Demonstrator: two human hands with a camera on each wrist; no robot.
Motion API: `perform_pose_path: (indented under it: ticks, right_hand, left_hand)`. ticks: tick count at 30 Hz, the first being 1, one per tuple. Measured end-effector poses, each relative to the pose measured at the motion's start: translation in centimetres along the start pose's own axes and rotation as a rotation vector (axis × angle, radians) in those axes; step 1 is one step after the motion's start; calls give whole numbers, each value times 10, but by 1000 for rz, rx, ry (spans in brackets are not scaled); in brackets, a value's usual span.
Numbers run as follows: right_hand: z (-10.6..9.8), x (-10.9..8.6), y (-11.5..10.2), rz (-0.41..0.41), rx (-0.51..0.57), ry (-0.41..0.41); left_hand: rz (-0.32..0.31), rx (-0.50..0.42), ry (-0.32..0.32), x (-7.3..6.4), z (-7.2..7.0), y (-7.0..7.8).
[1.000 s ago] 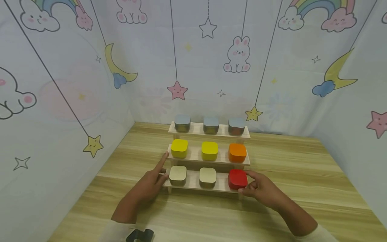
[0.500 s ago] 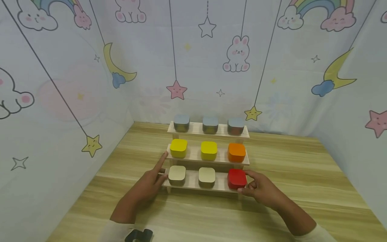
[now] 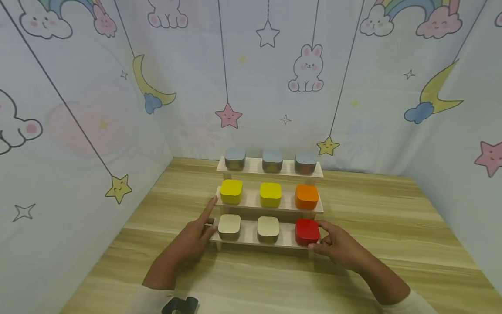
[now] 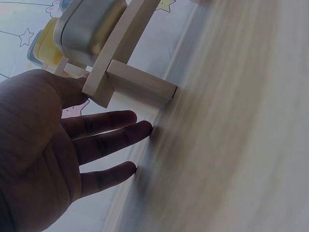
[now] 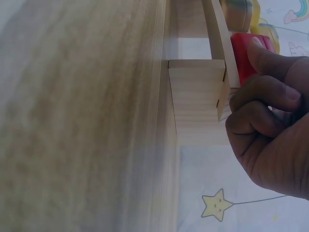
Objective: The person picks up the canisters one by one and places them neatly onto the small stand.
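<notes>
A three-tier wooden stand point(image 3: 248, 235) holds small rounded-square boxes. On its lowest tier are two cream boxes point(image 3: 229, 226) and, at the right end, a red box point(image 3: 307, 232). My right hand point(image 3: 343, 248) pinches the red box at its right side, thumb in front and index finger behind; its other fingers are curled in the right wrist view. My left hand point(image 3: 192, 239) is at the stand's left end, index finger stretched to the middle tier and thumb by the lowest tier. In the left wrist view its other fingers point(image 4: 113, 140) reach straight toward the tabletop.
Two yellow boxes point(image 3: 270, 194) and an orange box point(image 3: 306, 197) stand on the middle tier. Grey-topped boxes point(image 3: 272, 161) line the top tier. The stand rests on a wood-grain table point(image 3: 372, 205), with patterned cloth walls point(image 3: 251, 87) behind and at both sides.
The head view shifts very slightly. Both hands, the stand and the boxes keep their places relative to one another.
</notes>
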State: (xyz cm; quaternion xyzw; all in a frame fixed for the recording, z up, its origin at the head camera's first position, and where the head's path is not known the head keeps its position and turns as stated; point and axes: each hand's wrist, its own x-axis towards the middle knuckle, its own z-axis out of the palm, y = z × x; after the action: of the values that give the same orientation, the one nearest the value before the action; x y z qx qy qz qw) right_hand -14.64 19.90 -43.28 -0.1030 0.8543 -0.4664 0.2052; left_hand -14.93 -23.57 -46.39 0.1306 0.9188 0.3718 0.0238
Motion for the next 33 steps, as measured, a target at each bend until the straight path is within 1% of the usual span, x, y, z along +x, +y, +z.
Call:
perform_pose_path:
  ticks: [6,12,18,26,33]
  right_hand:
    - [0,-1,-2,6,-15,2]
    - [-1,-2,-2,-20,-10,-11]
    - [-2,-3,-1,-47,10,-35]
    - [-3,-3,1,-61,20,-43]
    - [-2,-4,2,-61,44,-50]
  left_hand:
    - [4,1,0,0,0,0]
    - [6,5,0,0,0,1]
    - [-6,-3,-6,-1,-1,2]
    - [-6,-7,-8,0,-2,5]
    - [4,-12,-7,0,0,1]
